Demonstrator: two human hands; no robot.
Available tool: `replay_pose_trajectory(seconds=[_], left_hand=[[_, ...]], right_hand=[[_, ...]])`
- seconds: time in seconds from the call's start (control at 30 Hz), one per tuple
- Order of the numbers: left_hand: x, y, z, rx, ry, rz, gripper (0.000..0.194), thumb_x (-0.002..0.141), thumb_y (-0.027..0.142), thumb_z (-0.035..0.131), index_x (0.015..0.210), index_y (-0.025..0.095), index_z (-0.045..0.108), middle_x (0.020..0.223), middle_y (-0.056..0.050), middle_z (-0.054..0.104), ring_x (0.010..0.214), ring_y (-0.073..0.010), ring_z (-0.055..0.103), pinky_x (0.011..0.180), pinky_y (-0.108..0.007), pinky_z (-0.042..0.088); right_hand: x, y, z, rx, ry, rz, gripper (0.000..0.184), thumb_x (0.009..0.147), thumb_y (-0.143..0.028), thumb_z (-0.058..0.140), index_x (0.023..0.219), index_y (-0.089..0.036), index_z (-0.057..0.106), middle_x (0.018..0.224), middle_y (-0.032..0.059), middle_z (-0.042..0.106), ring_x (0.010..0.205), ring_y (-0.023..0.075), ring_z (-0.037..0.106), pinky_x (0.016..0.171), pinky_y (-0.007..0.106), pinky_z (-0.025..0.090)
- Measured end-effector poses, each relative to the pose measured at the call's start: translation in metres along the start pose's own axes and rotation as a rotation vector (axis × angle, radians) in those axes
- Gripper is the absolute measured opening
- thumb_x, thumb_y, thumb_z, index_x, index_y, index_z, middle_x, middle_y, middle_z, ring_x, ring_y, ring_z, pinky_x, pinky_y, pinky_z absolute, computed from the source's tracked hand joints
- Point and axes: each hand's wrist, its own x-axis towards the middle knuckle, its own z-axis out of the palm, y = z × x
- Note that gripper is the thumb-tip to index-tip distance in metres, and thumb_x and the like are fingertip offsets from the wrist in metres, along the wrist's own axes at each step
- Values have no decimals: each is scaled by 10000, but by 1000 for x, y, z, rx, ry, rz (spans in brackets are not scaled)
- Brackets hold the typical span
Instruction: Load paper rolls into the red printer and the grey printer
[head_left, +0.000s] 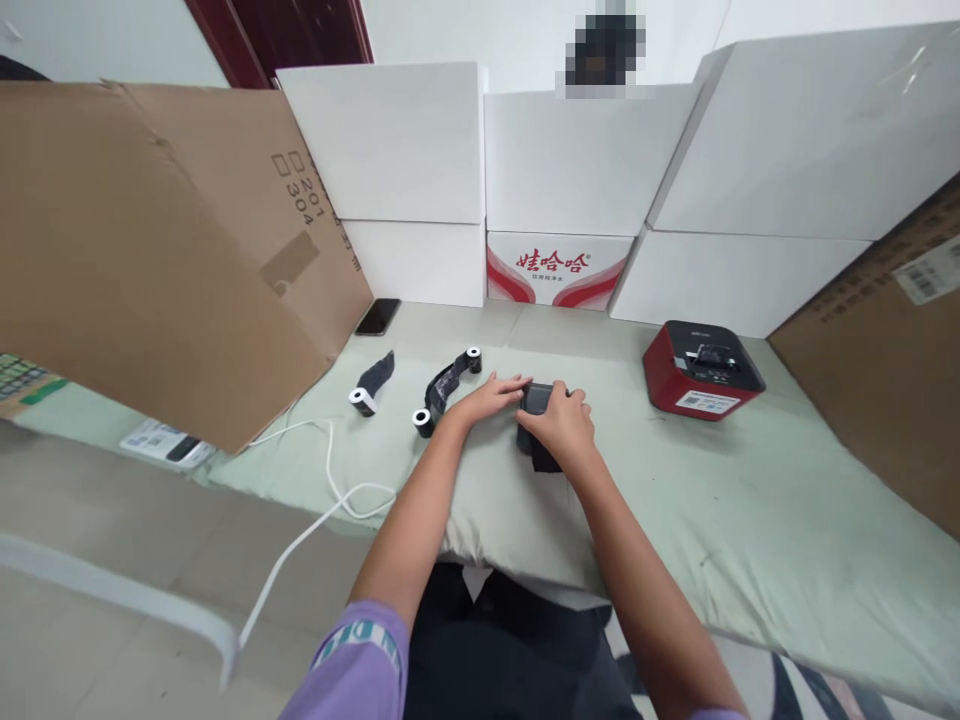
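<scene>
A small black box-shaped device (537, 399) lies on the green cloth in front of me, with a black flap or strip (546, 462) showing at its near side. My right hand (562, 425) is wrapped over the device from the right and covers much of it. My left hand (491, 397) lies low to its left, fingers stretched out, fingertips touching its far left edge. Left of that hand, a black ribbon (444, 387) runs between two small rolls with white cores. Farther left lies a single roll (363, 402) with a loose black tail.
A red and black box (703, 370) stands to the right, and a phone (378, 317) lies at the back left. White boxes (411, 150) form a wall behind, with brown cardboard (187, 240) at the left. A white cable (330, 470) crosses the front left edge.
</scene>
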Motion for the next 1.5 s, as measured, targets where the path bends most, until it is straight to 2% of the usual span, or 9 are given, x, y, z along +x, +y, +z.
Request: replay_pose_trajectory(seconds=[0.1, 0.17, 0.27, 0.37, 0.5, 0.67, 1.0, 1.13, 1.5], left_hand=[[0, 1, -2, 8, -43, -50, 571, 940, 423, 452, 1490, 272, 485, 1598, 7, 373, 1564, -233, 174, 1283, -421, -67], [2, -1, -4, 19, -83, -56, 619, 925, 399, 474, 1528, 271, 422, 1614, 8, 346, 1572, -223, 130, 1281, -423, -78], [4, -6, -6, 66, -151, -15, 703, 900, 359, 505, 1572, 280, 316, 1636, -6, 302, 1572, -194, 127, 1269, -430, -119], [7, -13, -7, 96, -172, 16, 723, 895, 360, 525, 1576, 293, 294, 1635, -14, 306, 1567, -188, 152, 1265, -445, -114], [8, -17, -7, 17, -123, 33, 677, 854, 341, 590, 1511, 306, 431, 1580, -29, 411, 1549, -214, 227, 1267, -476, -77], [10, -18, -4, -55, -72, 21, 599, 810, 317, 617, 1406, 333, 565, 1537, -27, 479, 1531, -217, 278, 1268, -489, -52], [10, -8, 2, -67, -36, -58, 621, 788, 252, 529, 1404, 310, 577, 1526, -18, 509, 1533, -223, 285, 1259, -502, -88], [12, -8, 3, -93, -21, -45, 633, 749, 210, 528, 1366, 327, 606, 1485, 3, 563, 1494, -226, 372, 1254, -504, -108], [17, -14, 2, -150, -16, -45, 657, 714, 193, 561, 1360, 303, 610, 1475, -37, 571, 1479, -249, 398, 1253, -526, -104]], right_hand=[[19, 21, 2, 202, -24, -37, 804, 713, -679, 646, 1337, -187, 522, 1332, 234, 509, 1252, 438, 507, 1002, 558, 425], [36, 38, 6, 426, -24, -84, 749, 759, -711, 566, 1291, -184, 571, 1328, 207, 561, 1268, 385, 521, 1068, 530, 392], [57, 56, 16, 772, 11, -162, 626, 805, -661, 526, 1210, -194, 621, 1288, 150, 638, 1220, 308, 579, 1080, 474, 409], [68, 62, 27, 941, 83, -198, 566, 813, -616, 534, 1188, -202, 624, 1292, 124, 655, 1204, 276, 602, 1073, 455, 428], [69, 59, 36, 908, 101, -243, 533, 855, -610, 457, 1172, -208, 606, 1305, 105, 656, 1224, 232, 610, 1078, 418, 435], [62, 54, 33, 835, 46, -239, 640, 896, -674, 296, 1253, -206, 545, 1393, 109, 597, 1207, 200, 631, 1030, 355, 476], [67, 55, 36, 939, 52, -268, 522, 903, -620, 362, 1178, -219, 555, 1336, 104, 621, 1139, 205, 658, 1004, 381, 492], [68, 53, 34, 882, 38, -266, 561, 906, -638, 324, 1199, -214, 545, 1349, 109, 612, 1161, 204, 647, 1005, 366, 489], [71, 49, 32, 844, 24, -254, 629, 893, -698, 278, 1203, -214, 534, 1319, 108, 632, 1163, 202, 645, 984, 362, 505]])
